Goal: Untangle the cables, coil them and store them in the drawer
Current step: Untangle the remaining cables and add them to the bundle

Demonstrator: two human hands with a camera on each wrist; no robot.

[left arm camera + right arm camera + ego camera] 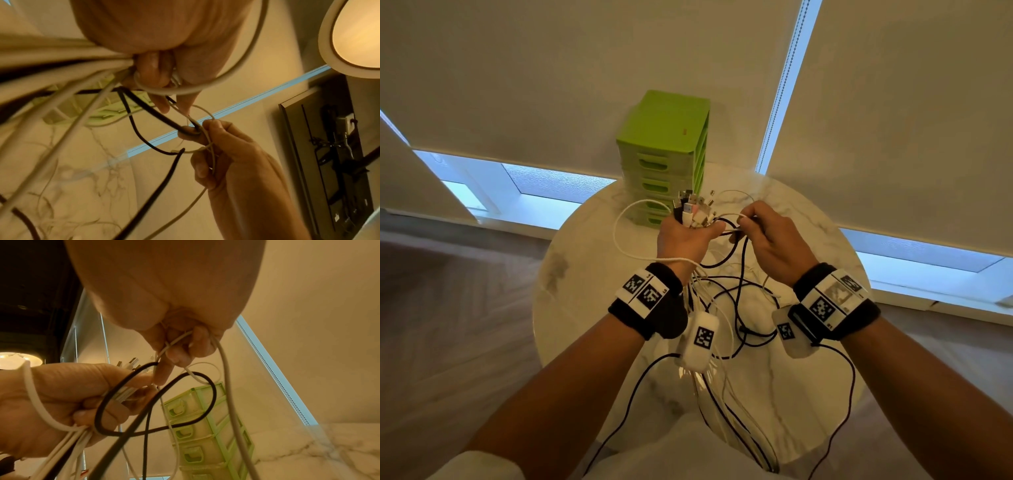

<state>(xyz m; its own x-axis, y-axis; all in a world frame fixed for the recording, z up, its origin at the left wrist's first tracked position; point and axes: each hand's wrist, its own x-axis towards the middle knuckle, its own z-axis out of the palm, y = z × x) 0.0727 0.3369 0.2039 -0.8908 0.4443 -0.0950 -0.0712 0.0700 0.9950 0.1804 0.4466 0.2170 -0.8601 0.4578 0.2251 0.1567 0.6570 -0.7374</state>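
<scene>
Untangling was the step in hand, judging by how the cables [726, 308] lay. In the head view, the left hand [683, 236] sat at the centre of the frame, fist curled round a bundle whose plugs [693, 207] fanned out above it, while the loose lengths hung down over the marble counter [571, 274] toward the lower edge. Just to its right, the right hand [763, 236] pinched a thin white strand. Above both stood the green drawer unit [666, 154], all drawers closed, so no coiling or storing had begun.

The left wrist view showed the right hand [226, 155] in the lower middle, thumb and fingers pinching a white cable [207, 138] where it crossed a black loop [156, 116].

The right wrist view showed the left hand [61, 399] at the left, clenched on the bundle, with the black loop [211, 395] hanging across the centre.

Next, the white strand probably needed drawing free through that loop while the left hand kept its grip.
</scene>
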